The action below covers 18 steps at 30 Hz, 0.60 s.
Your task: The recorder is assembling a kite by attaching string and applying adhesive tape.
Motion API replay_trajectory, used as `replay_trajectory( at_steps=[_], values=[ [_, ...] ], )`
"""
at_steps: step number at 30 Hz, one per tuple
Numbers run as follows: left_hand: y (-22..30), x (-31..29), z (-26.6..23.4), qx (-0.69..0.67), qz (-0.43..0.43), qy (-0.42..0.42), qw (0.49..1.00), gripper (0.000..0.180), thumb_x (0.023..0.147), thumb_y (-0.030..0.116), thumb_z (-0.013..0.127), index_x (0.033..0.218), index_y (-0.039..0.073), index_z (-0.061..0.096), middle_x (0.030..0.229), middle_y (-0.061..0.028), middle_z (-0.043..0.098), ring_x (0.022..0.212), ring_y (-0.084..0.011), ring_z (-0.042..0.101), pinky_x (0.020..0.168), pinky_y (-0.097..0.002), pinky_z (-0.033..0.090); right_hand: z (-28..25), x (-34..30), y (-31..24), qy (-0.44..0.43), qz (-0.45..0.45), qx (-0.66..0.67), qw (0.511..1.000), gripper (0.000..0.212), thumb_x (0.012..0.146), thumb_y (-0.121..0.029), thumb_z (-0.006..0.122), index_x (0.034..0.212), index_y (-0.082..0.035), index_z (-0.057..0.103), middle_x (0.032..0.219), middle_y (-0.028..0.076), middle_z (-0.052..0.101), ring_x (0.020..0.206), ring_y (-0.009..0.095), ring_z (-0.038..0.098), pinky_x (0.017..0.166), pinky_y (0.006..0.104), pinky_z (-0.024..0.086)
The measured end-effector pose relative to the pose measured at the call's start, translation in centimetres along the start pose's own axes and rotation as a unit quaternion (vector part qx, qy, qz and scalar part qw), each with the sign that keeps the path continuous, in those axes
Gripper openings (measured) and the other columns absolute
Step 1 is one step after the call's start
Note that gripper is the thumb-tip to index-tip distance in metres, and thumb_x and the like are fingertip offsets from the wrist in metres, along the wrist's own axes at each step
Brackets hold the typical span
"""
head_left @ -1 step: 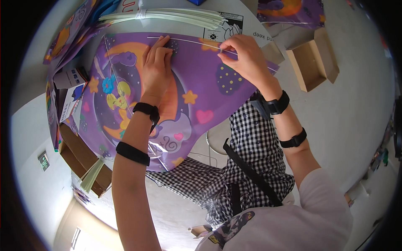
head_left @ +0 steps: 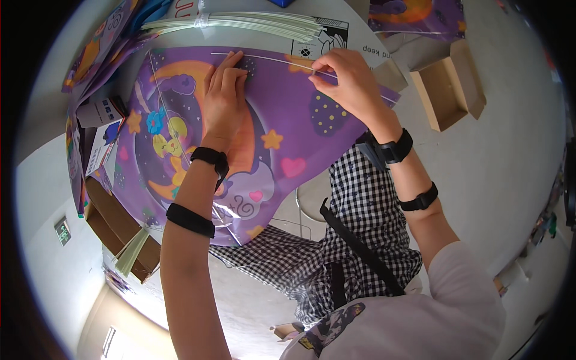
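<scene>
A large purple plastic sheet (head_left: pixel 279 114) printed with moons, stars and hearts lies in front of me, its lower part reaching over my lap. Along its far edge runs a thin white strip (head_left: pixel 264 58). My left hand (head_left: pixel 225 99) rests on the sheet with fingers stretched out, the fingertips just below that strip. Farther right, my right hand (head_left: pixel 342 78) pinches the strip between thumb and forefinger. Other thin pale lines (head_left: pixel 157 81) cross the left part of the sheet.
Behind the sheet lies a bundle of pale strips (head_left: pixel 240 23) on the white table. An open cardboard box (head_left: pixel 447 90) is at the right. Another brown box (head_left: pixel 114 225) with pale strips stands at lower left. More printed purple sheets (head_left: pixel 99 57) are piled at far left.
My right hand has shifted slightly left along the strip, still pinching. My left hand and the sheet have stayed in place.
</scene>
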<state>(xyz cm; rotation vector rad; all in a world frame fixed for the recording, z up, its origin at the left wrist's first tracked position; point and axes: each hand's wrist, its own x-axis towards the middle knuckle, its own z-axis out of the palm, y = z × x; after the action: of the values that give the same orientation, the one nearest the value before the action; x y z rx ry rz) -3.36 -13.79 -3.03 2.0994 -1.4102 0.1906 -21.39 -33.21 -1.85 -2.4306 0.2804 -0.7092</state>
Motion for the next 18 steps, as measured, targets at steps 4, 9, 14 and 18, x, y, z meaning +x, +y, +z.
replay_trajectory(
  at_steps=[4,9,14,18],
  values=[
    [-0.1,-0.1,0.0,-0.001,-0.003,-0.003,1.000,0.005,0.095,0.005,0.057,0.096,0.009,0.055,0.131,-0.0035,0.063,0.128,-0.0226,0.056,0.109,-0.0429,0.037,1.2,0.8,-0.2,-0.001,-0.004,0.009,1.000,0.021,0.075,-0.011,0.079,0.083,-0.009,0.059,0.076,0.001,0.064,0.077,0.024,0.062,0.076,0.0372,0.047],
    [-0.2,-0.2,-0.2,-0.001,-0.005,-0.004,1.000,0.006,0.094,0.005,0.057,0.096,0.009,0.055,0.132,-0.0034,0.063,0.128,-0.0228,0.055,0.110,-0.0436,0.037,1.6,1.0,-0.2,-0.005,-0.005,0.021,1.000,0.021,0.075,-0.012,0.079,0.083,-0.009,0.059,0.077,0.002,0.064,0.078,0.024,0.062,0.076,0.0382,0.047],
    [0.4,0.1,0.1,-0.013,-0.004,-0.010,1.000,0.006,0.094,0.004,0.057,0.097,0.008,0.055,0.132,-0.0049,0.062,0.128,-0.0246,0.055,0.109,-0.0440,0.037,1.3,1.0,-0.2,-0.002,0.022,0.018,1.000,0.019,0.075,-0.012,0.078,0.080,-0.008,0.060,0.076,0.003,0.062,0.079,0.026,0.061,0.075,0.0394,0.046],
    [0.4,0.3,-0.3,-0.008,0.006,0.005,1.000,0.009,0.091,-0.003,0.059,0.096,0.004,0.057,0.129,-0.0101,0.064,0.118,-0.0335,0.060,0.099,-0.0435,0.046,1.6,1.1,-1.1,0.014,0.046,-0.011,0.999,0.016,0.073,-0.011,0.078,0.076,-0.009,0.062,0.074,0.005,0.059,0.082,0.027,0.059,0.076,0.0401,0.045]
  ],
)
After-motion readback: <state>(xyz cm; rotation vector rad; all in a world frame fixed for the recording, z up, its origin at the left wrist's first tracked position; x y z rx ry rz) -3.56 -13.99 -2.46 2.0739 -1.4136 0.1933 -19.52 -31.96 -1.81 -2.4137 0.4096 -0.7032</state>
